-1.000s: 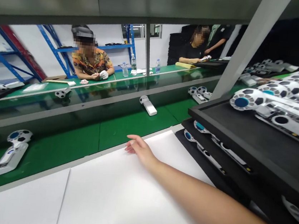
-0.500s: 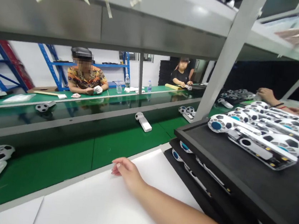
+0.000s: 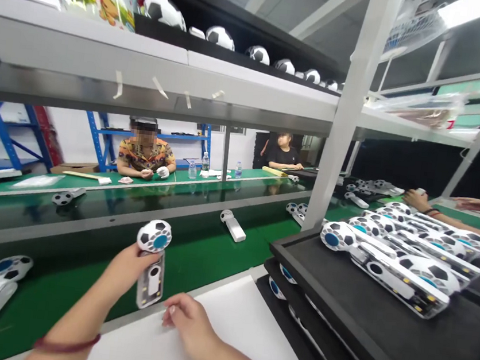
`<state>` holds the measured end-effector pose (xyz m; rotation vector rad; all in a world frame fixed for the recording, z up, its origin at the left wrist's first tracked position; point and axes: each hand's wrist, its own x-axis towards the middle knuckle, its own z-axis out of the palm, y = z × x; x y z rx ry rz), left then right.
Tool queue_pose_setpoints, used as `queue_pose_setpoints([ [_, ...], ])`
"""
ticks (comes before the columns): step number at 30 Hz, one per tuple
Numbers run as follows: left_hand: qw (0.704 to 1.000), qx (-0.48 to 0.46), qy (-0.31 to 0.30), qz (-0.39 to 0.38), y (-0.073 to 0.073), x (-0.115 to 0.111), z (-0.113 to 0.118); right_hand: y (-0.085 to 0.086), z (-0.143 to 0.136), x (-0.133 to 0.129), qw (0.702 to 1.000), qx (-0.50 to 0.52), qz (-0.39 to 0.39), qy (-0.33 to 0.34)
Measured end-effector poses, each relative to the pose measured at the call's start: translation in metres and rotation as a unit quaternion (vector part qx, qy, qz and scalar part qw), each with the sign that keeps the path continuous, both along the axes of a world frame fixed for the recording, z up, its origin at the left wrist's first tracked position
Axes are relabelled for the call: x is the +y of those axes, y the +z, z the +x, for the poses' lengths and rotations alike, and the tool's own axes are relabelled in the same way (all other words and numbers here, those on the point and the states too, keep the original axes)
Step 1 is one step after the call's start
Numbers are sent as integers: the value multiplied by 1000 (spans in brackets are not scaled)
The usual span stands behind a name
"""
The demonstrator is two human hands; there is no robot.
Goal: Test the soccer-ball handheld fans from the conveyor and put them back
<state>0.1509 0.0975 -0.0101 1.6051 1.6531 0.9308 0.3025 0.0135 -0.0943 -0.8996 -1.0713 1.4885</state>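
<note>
Our left hand (image 3: 128, 265) pinches a white football-patterned plastic device (image 3: 151, 281), our right hand (image 3: 191, 320) curls loosely, empty; similar ones (image 3: 385, 272) already load the flat black tray (image 3: 324, 273), others (image 3: 233, 227) remain on the green surface (image 3: 195, 264).

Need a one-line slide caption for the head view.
Left hand holding a football-topped device; right hand loosely curled over a white sheet near stacked black trays.

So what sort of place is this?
Probably a factory workshop: matching soccer-ball gadgets lie along a long green surface, more sit in a black tray, and people are stationed beyond.
</note>
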Motion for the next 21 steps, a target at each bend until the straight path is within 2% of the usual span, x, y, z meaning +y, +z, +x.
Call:
queue_pose_setpoints([
  [6,990,133,-28,42,-44,33,8,-2,0,4,1000,-13,17,0],
  [9,976,197,-48,81,-58,38,-6,-2,0,4,1000,-20,18,9],
  [11,964,241,-35,101,-59,37,-25,-1,0,3,999,-27,16,8],
  [13,953,285,17,103,-53,33,-52,0,1,1,999,-33,14,13],
  [16,930,327,150,71,-41,20,-100,0,3,0,999,-37,11,25],
  [19,906,314,285,-6,-31,5,-145,-2,2,-1,998,-51,14,29],
  [21,903,284,320,-48,-27,-4,-167,-4,1,-1,998,-61,19,29],
])
